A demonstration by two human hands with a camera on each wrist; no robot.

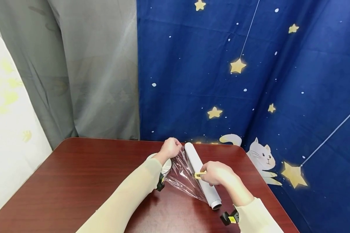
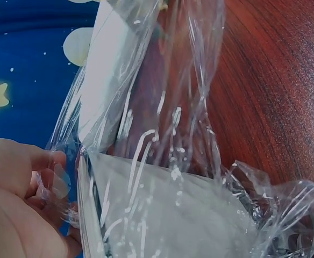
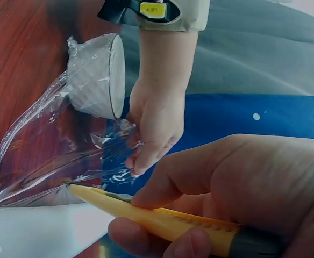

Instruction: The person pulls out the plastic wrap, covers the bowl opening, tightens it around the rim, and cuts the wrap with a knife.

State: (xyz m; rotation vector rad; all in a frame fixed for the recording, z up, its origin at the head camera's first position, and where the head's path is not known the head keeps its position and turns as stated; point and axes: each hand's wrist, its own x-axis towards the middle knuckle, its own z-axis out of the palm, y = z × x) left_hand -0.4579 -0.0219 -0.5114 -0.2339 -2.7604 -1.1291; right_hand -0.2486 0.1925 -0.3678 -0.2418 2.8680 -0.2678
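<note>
My left hand (image 1: pixel 171 148) pinches the edge of a sheet of clear cling film (image 1: pixel 182 171) beside a white bowl (image 1: pixel 167 166). In the left wrist view, the film (image 2: pixel 168 123) stretches past the fingers and wraps about the bowl (image 2: pixel 173 209). The sheet runs from a thick white cling film roll (image 1: pixel 194 157), which lies slantwise on the table. My right hand (image 1: pixel 218 173) grips a yellow utility knife (image 3: pixel 162 221) above the roll. In the right wrist view, the knife's tip lies at the film next to the roll (image 3: pixel 44 228); whether it touches cannot be told.
The dark red wooden table (image 1: pixel 105 168) ends at a far edge just beyond the roll. Behind it hang a grey curtain (image 1: pixel 102 71) and a blue starry curtain (image 1: pixel 192 64). Each wrist wears a small black camera (image 1: pixel 160 183).
</note>
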